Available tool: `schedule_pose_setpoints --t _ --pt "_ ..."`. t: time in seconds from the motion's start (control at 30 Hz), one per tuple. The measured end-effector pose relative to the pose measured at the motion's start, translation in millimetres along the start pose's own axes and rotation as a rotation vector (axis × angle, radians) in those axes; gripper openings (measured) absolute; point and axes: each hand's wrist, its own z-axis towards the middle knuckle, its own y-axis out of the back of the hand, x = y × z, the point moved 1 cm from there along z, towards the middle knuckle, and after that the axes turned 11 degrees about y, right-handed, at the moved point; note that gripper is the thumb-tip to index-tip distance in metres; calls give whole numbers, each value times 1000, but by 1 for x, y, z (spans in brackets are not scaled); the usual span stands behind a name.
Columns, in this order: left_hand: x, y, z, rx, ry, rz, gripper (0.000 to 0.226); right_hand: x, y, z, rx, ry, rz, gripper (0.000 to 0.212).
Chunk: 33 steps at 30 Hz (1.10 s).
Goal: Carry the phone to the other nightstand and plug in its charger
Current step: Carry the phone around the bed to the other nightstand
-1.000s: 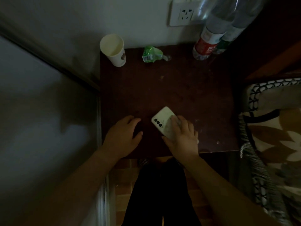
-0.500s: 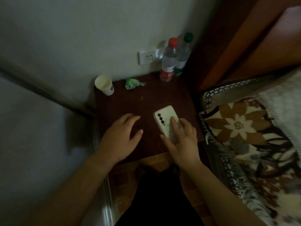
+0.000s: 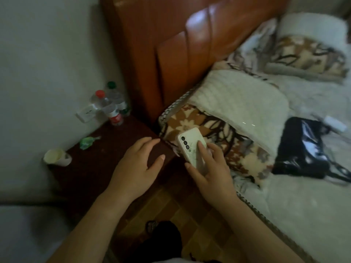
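Observation:
My right hand (image 3: 210, 168) grips a white phone (image 3: 190, 147), back side up with its three camera lenses showing. The phone is lifted off the dark wooden nightstand (image 3: 91, 168) and hangs past the stand's right edge, over the side of the bed. My left hand (image 3: 136, 164) hovers open above the nightstand's right part, fingers spread and holding nothing. A white wall socket (image 3: 86, 112) sits on the wall behind the stand. No charger cable can be made out here.
On the nightstand stand a paper cup (image 3: 57, 157), a crumpled green wrapper (image 3: 86, 142) and two water bottles (image 3: 110, 105). A brown headboard (image 3: 180, 44) rises behind the bed (image 3: 303, 205), which carries a flowered blanket (image 3: 228, 149), pillows and a black bag (image 3: 302, 149).
My right hand has lifted the phone off the nightstand and carried it right toward the bed. The view has swung right, bringing in the headboard and bed. My left hand stayed open.

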Motion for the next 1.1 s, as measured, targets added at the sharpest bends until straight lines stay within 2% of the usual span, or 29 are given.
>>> schedule_pose_setpoints --t 0.2,0.43,0.57,0.8,1.1 --pt "-116 -72 -49 162 -269 26 48 -55 92 -117 -229 -200 -39 65" --pt "-241 -176 -160 286 -551 41 45 -110 179 -293 -439 -408 -113 63" --pt "-302 -232 -227 427 -707 50 45 -128 217 -390 -566 -556 -121 64" --pt "-404 -320 -329 640 -1074 139 48 -142 256 -525 -856 -844 -199 65" --pt "-488 -437 -418 912 -1347 242 49 -185 273 -632 -1091 -1189 -66 68"
